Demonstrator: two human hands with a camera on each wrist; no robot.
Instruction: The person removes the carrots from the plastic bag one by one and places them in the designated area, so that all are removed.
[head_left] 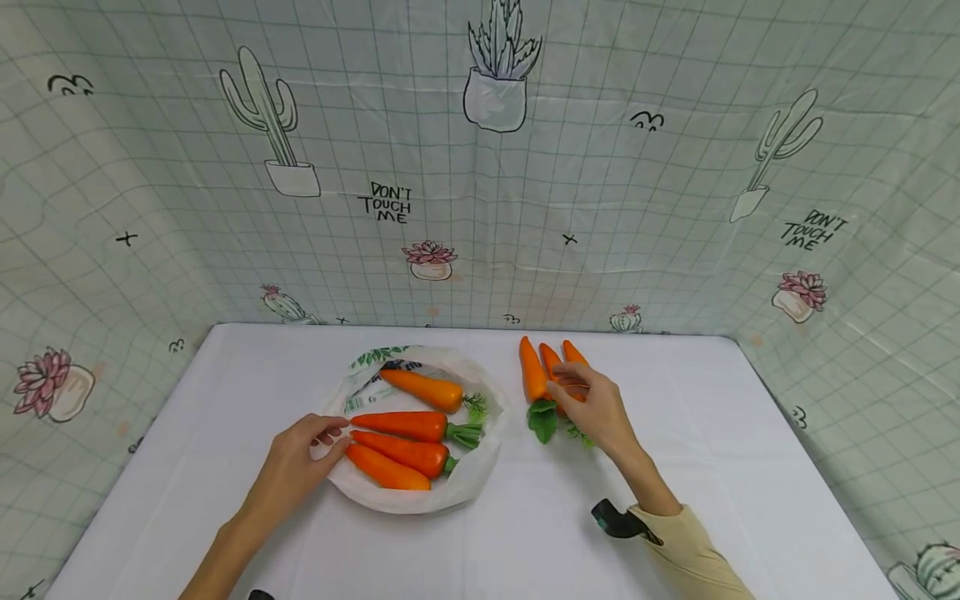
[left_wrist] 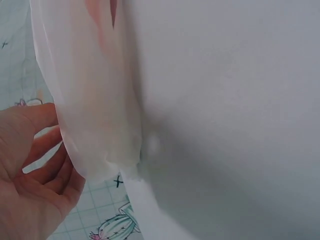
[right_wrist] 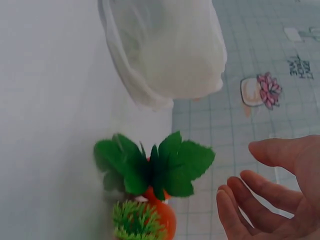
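Note:
A white plastic bag (head_left: 487, 467) lies spread open on the table, its rim round several orange carrots (head_left: 408, 426), some with green tops. My left hand (head_left: 296, 454) is at the bag's left rim, thumb and fingertips curled at its edge. In the left wrist view the fingertips of the left hand (left_wrist: 40, 175) pass behind the bag's pale wall (left_wrist: 95, 110). Three carrots (head_left: 531, 371) lie side by side to the right of the bag. My right hand (head_left: 596, 408) hovers over them, thumb and fingers apart. Green carrot leaves (right_wrist: 175, 165) show beside the right hand (right_wrist: 270, 195) in the right wrist view.
A white cloth covers the table (head_left: 675, 400). Behind and at both sides hangs a grid-patterned curtain (head_left: 555, 183) with cactus drawings. A black wrist device (head_left: 622, 521) sits by the right sleeve (head_left: 686, 550).

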